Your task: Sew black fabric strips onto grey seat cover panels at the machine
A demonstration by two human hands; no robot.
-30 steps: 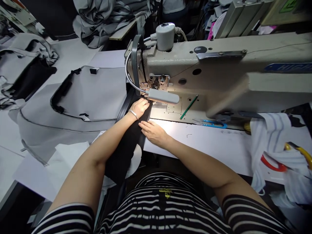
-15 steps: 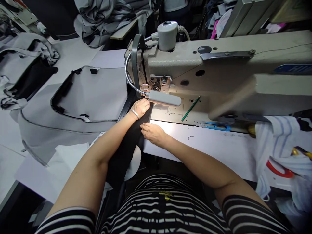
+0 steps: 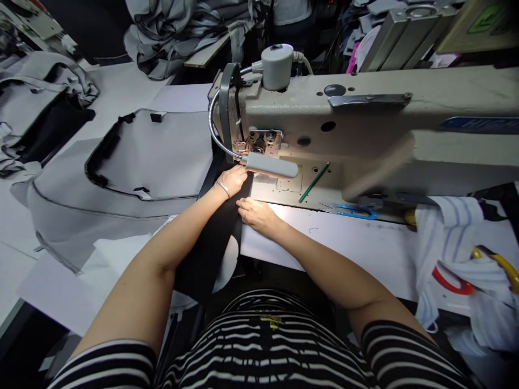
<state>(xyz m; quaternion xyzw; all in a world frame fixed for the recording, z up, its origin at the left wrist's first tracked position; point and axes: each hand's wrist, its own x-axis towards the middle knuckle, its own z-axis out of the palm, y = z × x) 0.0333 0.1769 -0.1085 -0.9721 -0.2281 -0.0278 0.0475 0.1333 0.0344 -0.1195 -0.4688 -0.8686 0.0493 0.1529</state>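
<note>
A long strip of black fabric (image 3: 206, 243) runs from my lap up under the sewing machine (image 3: 292, 113). My left hand (image 3: 232, 181), with a bracelet at the wrist, presses it close to the needle area, fingers bent together and tips partly behind the lamp head (image 3: 271, 165). Lower down, my right hand (image 3: 258, 215) pinches the fabric's right edge between thumb and fingers. The needle itself is hidden by the lamp. Under the black strip, a rounded white piece (image 3: 227, 263) peeks out.
A green pencil (image 3: 314, 182) lies on the machine bed, with blue thread snips (image 3: 357, 211) at its front edge. Red-handled scissors (image 3: 452, 282) and striped cloth (image 3: 450, 232) are on the right. A large grey sewn cover (image 3: 162, 156) spreads left; grey fabric piles (image 3: 162, 32) stand behind.
My right hand has slid slightly up along the fabric edge toward the machine. My left hand stays nearly in place. The view has turned a little to the right.
</note>
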